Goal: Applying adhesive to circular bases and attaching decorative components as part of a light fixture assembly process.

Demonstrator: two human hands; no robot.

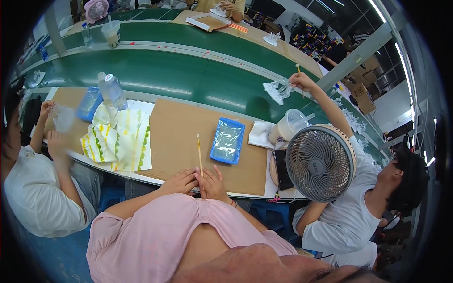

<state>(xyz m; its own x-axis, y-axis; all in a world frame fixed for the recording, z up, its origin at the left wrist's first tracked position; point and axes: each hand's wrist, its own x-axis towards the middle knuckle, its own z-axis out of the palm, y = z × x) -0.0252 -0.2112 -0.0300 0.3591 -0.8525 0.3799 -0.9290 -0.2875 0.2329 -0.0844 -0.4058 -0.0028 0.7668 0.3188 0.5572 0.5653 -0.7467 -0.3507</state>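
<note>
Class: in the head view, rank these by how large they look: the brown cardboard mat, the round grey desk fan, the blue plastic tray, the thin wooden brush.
1. Brown cardboard mat
2. Round grey desk fan, though it stands nearer the camera, which inflates it
3. Blue plastic tray
4. Thin wooden brush, held by the right hand
</note>
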